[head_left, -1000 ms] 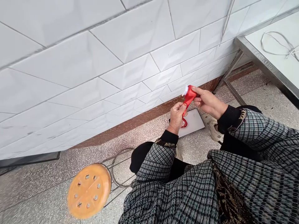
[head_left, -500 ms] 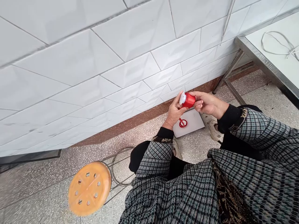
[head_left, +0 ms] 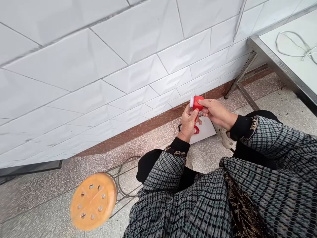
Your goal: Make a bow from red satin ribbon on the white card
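Note:
A spool of red ribbon (head_left: 198,102) with a white end disc sits between my two hands, above the floor. My left hand (head_left: 188,121) is closed around its lower left side, thumb pressed against the red ribbon. With thumb and fingers closed, my right hand (head_left: 215,110) grips the spool's right side. A loose ribbon end (head_left: 196,128) hangs below the spool and curls into a loop. Behind the hands, a flat white rectangular piece (head_left: 207,128) with a dark edge lies on the floor, partly covered by them.
An orange round stool (head_left: 93,201) with holes in its seat and thin metal legs lies tipped over at lower left. A metal-framed table (head_left: 279,61) with a coiled white cord (head_left: 292,54) stands at right. The white tiled wall (head_left: 138,76) runs close ahead.
The spool has turned so its white end disc now shows edge-on. My left hand has moved slightly right, its thumb now on the ribbon. The hanging loop has shifted a little right.

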Available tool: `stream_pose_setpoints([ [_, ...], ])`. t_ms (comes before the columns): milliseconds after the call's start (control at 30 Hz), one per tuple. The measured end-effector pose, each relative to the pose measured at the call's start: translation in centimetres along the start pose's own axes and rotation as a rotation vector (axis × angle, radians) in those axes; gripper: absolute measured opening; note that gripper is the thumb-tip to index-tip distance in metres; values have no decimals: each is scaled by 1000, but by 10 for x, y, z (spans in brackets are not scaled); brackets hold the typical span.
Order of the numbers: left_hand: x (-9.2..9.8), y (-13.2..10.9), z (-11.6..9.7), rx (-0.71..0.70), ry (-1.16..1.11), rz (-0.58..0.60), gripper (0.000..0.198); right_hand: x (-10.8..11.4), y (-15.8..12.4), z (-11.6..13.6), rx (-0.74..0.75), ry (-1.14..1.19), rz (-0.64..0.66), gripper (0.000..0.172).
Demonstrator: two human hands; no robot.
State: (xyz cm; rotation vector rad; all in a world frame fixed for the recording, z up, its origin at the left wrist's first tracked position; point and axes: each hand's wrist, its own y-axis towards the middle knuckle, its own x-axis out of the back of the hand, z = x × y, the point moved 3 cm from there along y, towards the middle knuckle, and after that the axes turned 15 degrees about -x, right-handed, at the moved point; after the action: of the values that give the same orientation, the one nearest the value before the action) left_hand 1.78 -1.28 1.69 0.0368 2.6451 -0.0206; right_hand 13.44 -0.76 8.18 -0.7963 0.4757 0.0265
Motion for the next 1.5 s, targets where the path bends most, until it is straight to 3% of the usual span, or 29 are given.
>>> stream_pose_setpoints([
  [100, 0, -4, 4, 11, 89, -75, 55, 5, 9, 6, -56, 140, -10, 26],
  [300, 6, -4, 3, -38, 167, 15, 56, 5, 13, 16, -160, 186, -7, 22],
  [500, 11, -1, 0, -7, 108, 22, 55, 1, 4, 17, -275, 210, 33, 21],
  [700, 15, 6, -5, 58, -19, 196, 80, 2, -2, 17, -400, 223, 77, 20],
  [800, 17, 7, -5, 61, -50, 228, 79, 2, -5, 14, -435, 230, 112, 19],
  [900, 16, 6, -3, 50, -86, 185, 69, 1, -8, 8, -398, 241, 145, 19],
  [1067, 11, 3, -1, 82, -135, 114, 64, -4, -10, -3, -179, 103, 188, 17],
  [1167, 5, -1, 0, 94, -108, 70, 61, -3, -6, -7, -113, 2, 118, 24],
  [1367, -1, -11, 4, 78, 25, -53, 53, 6, 6, 12, -67, 67, -57, 27],
  [1500, 7, -8, 6, 2, 168, 38, 44, 8, 11, 20, -123, 122, -73, 23],
])
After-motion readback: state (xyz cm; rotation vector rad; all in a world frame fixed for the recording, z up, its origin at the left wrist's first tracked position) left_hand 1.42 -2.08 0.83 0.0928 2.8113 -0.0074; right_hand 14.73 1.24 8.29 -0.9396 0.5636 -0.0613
